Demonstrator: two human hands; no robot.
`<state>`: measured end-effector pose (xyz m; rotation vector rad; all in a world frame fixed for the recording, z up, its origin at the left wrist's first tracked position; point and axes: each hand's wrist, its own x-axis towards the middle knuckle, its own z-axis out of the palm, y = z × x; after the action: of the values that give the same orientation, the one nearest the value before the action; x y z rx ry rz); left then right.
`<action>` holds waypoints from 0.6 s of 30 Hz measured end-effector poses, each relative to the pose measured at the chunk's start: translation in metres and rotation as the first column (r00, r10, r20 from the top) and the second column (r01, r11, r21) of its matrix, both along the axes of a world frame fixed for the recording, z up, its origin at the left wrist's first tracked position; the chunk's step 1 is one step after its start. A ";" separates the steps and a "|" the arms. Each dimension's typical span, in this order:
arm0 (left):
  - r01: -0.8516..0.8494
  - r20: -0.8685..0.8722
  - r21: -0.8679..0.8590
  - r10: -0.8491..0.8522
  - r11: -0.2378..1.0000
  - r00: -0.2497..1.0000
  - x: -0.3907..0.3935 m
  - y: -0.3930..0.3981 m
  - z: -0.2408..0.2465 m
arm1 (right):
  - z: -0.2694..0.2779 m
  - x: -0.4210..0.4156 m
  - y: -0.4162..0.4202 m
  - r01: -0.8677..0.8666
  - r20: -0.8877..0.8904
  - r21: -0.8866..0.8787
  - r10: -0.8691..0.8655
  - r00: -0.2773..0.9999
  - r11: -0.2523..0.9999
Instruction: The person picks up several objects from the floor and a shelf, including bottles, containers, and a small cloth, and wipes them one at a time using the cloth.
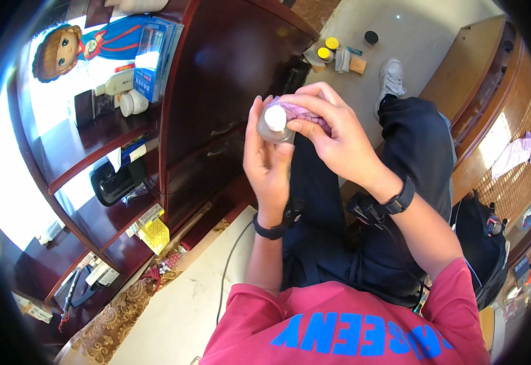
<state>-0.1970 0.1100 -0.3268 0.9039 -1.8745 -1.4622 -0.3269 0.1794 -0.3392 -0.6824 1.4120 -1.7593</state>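
Observation:
A small clear bottle [271,134] with a white cap [275,117] is held up over my lap. My left hand [267,169] is wrapped around its left and lower side, thumb against the clear wall. From the right, my right hand [338,132] presses a crumpled purple cloth [305,114] to the bottle's side near the cap. My right thumb and fingers pinch that cloth, and part of it is hidden under the fingers. What the bottle contains cannot be made out.
On the floor ahead are yellow-lidded jars [332,43], a black-lidded jar [371,38], a folded grey cloth [342,60] and a tan block [357,65]. A dark wooden shelf unit [105,159] with a doll figure [64,52] stands left. An open drawer [466,64] is at right, a black backpack [480,246] below.

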 end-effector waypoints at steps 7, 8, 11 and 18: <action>-0.098 -0.037 0.186 0.106 0.978 0.994 -0.013 0.009 0.003 | 0.004 -0.005 0.003 0.027 -0.027 0.076 -0.025 0.999 0.997; -0.100 -0.042 0.189 0.110 0.977 0.993 -0.015 0.009 0.004 | 0.004 -0.006 0.003 0.036 -0.022 0.078 -0.035 0.999 0.996; -0.114 -0.055 0.198 0.127 0.974 0.990 -0.018 0.009 0.001 | 0.005 -0.007 0.004 0.066 0.011 0.079 -0.067 0.998 0.995; -0.129 -0.057 0.297 0.152 0.946 0.987 -0.016 -0.002 -0.011 | 0.007 -0.005 0.006 0.065 -0.183 -0.014 -0.066 0.981 0.998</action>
<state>-0.2127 0.1081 -0.3378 1.0758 -1.5265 -1.6869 -0.3316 0.1856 -0.3318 -0.8283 1.5674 -1.7907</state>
